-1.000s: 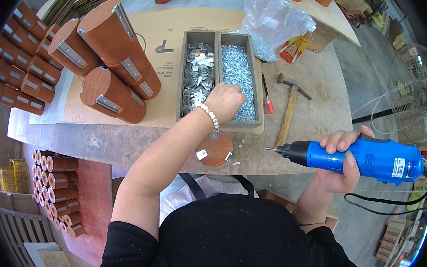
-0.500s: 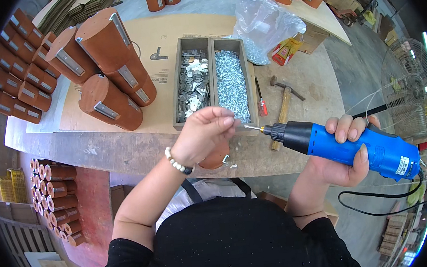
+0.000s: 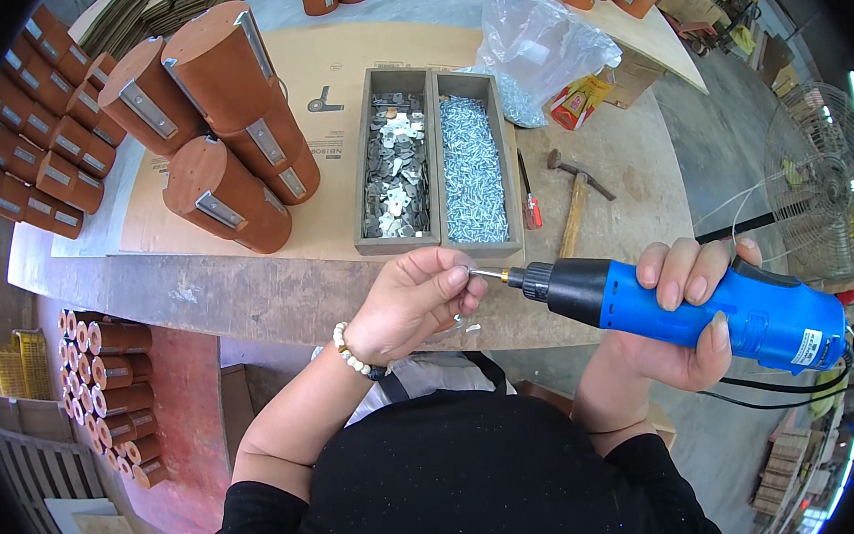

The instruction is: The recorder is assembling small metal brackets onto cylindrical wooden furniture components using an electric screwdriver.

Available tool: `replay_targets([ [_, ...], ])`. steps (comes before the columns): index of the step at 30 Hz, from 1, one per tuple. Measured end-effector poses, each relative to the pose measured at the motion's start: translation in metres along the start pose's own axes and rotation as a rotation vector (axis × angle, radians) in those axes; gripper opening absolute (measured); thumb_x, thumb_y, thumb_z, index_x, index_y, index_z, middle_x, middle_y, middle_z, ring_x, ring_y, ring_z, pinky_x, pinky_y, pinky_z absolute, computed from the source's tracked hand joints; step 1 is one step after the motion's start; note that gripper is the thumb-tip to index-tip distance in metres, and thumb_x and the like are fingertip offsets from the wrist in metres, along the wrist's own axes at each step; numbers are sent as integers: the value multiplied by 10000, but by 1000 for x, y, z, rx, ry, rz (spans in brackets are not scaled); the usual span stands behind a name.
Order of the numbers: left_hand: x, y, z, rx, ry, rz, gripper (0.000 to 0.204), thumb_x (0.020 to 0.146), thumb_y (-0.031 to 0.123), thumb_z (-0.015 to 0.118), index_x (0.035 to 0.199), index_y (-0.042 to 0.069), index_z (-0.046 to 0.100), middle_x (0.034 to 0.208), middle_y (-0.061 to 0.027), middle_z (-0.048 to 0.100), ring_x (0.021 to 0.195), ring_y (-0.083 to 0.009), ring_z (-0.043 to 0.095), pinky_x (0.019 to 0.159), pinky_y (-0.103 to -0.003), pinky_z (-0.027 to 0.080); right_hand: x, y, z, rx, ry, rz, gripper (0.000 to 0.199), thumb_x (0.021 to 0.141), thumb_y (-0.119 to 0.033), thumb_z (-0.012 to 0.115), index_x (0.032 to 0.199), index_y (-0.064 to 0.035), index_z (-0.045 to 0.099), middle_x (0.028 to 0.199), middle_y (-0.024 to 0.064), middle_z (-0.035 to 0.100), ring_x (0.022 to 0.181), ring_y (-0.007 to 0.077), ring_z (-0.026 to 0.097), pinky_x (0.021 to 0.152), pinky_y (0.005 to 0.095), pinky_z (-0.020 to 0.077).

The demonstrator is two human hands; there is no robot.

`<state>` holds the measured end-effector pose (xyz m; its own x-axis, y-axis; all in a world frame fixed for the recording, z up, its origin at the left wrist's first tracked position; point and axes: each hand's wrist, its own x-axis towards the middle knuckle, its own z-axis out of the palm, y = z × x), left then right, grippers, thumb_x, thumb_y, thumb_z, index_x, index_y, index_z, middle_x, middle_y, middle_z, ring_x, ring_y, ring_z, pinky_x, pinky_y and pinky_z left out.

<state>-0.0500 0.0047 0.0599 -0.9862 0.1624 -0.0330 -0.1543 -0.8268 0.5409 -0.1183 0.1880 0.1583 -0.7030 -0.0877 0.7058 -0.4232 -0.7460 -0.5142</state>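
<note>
The blue electric screwdriver (image 3: 711, 310) is held in the right hand (image 3: 688, 332), in the air just off the near edge of the worktop (image 3: 248, 291), with its bit (image 3: 488, 274) pointed toward the left hand (image 3: 412, 303). The right fingers are wrapped around the tool body. The tips of the left thumb and fingers (image 3: 456, 277) are pressed together at the end of the bit; something small seems to be pinched there, probably a screw, but it is too small to be told for certain. The step in hand is judged to be the setting of a screw on the bit.

Behind the hands, near the front edge of the worktop, a grey two-part tray (image 3: 436, 161) is placed, with metal plates in its left compartment and screws in the right one. A hammer (image 3: 575, 205) and a small red-handled screwdriver (image 3: 530, 199) lie to the right of it, and brown cylinders with metal brackets (image 3: 225, 187) stand at the left. For the next move, the screw must be kept straight on the bit while the tool is brought to a bracket.
</note>
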Motion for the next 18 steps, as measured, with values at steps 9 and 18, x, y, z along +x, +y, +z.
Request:
replay_targets([
  [9, -13, 9, 4, 351, 83, -89, 129, 898, 127, 552, 939, 9, 587, 834, -43, 635, 748, -73, 579, 672, -217, 480, 7, -2, -1, 89, -202, 39, 663, 723, -107, 675, 1284, -72, 325, 756, 68, 542, 592, 207, 557, 573, 365, 482],
  [18, -12, 9, 6, 466, 72, -102, 131, 885, 121, 570, 886, -8, 598, 810, -61, 643, 758, -105, 607, 702, -244, 503, 1, -1, 0, 105, -237, 7, 663, 694, -82, 718, 1245, -69, 351, 694, 62, 557, 546, 197, 570, 507, 334, 494],
])
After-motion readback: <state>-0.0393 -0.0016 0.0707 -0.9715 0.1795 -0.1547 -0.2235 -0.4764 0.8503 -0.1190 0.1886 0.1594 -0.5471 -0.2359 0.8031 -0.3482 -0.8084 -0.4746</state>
